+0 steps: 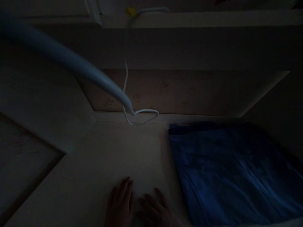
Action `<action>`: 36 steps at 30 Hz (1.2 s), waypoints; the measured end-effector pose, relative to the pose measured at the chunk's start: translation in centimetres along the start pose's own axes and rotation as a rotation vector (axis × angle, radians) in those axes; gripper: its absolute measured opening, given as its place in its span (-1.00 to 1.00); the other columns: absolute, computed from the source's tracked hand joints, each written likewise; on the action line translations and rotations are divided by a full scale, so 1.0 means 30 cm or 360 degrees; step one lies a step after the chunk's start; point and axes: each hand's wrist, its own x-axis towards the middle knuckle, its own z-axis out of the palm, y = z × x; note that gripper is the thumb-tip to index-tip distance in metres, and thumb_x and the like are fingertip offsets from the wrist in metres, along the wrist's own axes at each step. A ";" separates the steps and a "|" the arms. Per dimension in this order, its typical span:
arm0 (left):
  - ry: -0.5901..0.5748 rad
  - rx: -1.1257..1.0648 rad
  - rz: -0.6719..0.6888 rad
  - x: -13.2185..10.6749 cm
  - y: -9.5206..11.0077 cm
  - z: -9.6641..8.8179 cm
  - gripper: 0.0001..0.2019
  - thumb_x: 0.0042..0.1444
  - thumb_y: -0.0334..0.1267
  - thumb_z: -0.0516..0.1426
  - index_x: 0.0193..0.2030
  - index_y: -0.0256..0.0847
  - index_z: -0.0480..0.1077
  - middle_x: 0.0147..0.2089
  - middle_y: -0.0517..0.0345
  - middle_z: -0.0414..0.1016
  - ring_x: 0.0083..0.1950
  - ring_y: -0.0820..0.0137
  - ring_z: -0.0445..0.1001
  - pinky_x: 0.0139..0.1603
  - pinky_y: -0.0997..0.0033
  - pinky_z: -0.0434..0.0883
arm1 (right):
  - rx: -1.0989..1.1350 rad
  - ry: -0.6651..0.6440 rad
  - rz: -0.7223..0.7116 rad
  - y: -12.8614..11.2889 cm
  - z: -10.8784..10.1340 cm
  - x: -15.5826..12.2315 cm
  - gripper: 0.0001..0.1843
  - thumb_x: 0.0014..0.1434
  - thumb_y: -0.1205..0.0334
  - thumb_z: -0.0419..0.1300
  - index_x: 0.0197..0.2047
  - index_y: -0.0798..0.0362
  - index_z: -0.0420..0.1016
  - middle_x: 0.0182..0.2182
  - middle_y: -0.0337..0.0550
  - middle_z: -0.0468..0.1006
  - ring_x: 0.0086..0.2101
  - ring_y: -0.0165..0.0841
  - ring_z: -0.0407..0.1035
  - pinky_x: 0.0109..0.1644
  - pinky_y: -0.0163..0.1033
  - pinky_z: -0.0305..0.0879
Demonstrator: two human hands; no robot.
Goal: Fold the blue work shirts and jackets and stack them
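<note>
Both hands rest near the bottom edge of a dim view, on a pale flat surface (113, 148). My left hand (120, 203) lies palm down with its fingers stretched forward, holding nothing. Just to its right, my right hand (157, 209) is palm down as well, its fingers spread and pointing up and left; nothing is in it. A dark blue folded cloth (232, 176) lies to the right of my right hand, apart from it.
A pale tube-like arm (87, 71) slants in from the upper left above the surface, and a thin white cable (144, 123) loops from its end. A ledge (201, 19) with a yellow piece (131, 12) runs across the top. Patterned wall (165, 91) stands behind.
</note>
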 end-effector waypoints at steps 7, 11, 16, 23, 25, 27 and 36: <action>-0.0076 -0.0166 -0.0092 0.017 0.005 -0.033 -0.63 0.25 -0.30 0.01 0.15 -0.18 0.43 0.23 0.12 0.48 0.20 0.28 0.42 0.20 0.12 0.27 | 0.0160 -0.0351 0.0097 -0.013 -0.085 0.035 -0.64 0.39 0.03 0.03 0.19 -0.14 0.39 0.22 -0.26 0.43 0.17 -0.26 0.32 0.42 0.07 -0.06; -0.0096 -0.0226 -0.0108 0.015 0.003 -0.033 -0.62 0.25 -0.28 0.02 0.18 -0.18 0.41 0.24 0.09 0.46 0.21 0.27 0.42 0.21 0.10 0.26 | 0.0268 -0.0476 0.0146 -0.012 -0.121 0.050 -0.62 0.39 0.04 0.02 0.22 -0.13 0.36 0.25 -0.24 0.39 0.21 -0.25 0.27 0.41 0.08 -0.04; -0.0125 -0.0228 -0.0092 0.015 0.002 -0.038 -0.62 0.26 -0.27 0.02 0.19 -0.20 0.39 0.26 0.08 0.44 0.22 0.25 0.40 0.22 0.07 0.24 | 0.0370 -0.0530 0.0204 -0.011 -0.157 0.068 -0.60 0.41 0.04 -0.02 0.24 -0.11 0.34 0.26 -0.24 0.38 0.22 -0.23 0.25 0.40 0.11 -0.01; -0.0133 -0.0316 -0.0141 0.017 -0.001 -0.033 -0.63 0.25 -0.29 0.02 0.17 -0.17 0.41 0.23 0.08 0.47 0.18 0.25 0.44 0.19 0.07 0.31 | 0.0516 -0.0534 0.0255 -0.011 -0.129 0.047 -0.58 0.40 0.06 0.00 0.27 -0.12 0.30 0.29 -0.21 0.34 0.27 -0.24 0.17 0.42 0.15 -0.13; -0.0137 -0.0469 -0.0236 0.019 -0.009 -0.026 -0.66 0.25 -0.28 0.03 0.13 -0.13 0.43 0.21 0.07 0.49 0.17 0.26 0.46 0.17 0.09 0.35 | 0.0646 -0.0537 0.0321 -0.009 -0.111 0.044 -0.59 0.40 0.03 0.00 0.25 -0.14 0.31 0.30 -0.22 0.32 0.29 -0.25 0.12 0.43 0.16 -0.21; -0.0131 -0.0736 -0.0354 0.030 -0.013 -0.029 -0.72 0.25 -0.21 0.05 0.02 -0.09 0.49 0.13 0.06 0.55 0.12 0.25 0.50 0.13 0.08 0.41 | 0.0831 -0.0569 0.0394 0.001 -0.118 0.045 -0.62 0.38 0.01 0.03 0.19 -0.13 0.38 0.27 -0.22 0.35 0.29 -0.25 0.11 0.43 0.16 -0.24; -0.0858 -0.2251 -0.0988 0.314 0.187 -0.149 -0.54 0.13 0.11 0.08 0.02 -0.14 0.45 0.09 -0.03 0.54 0.09 0.23 0.52 0.14 0.19 0.45 | 0.1719 -0.0082 0.1649 0.405 -0.571 -0.187 -0.56 0.27 -0.13 0.15 -0.06 0.03 0.60 -0.15 -0.07 0.64 -0.10 -0.23 0.50 0.04 -0.16 0.41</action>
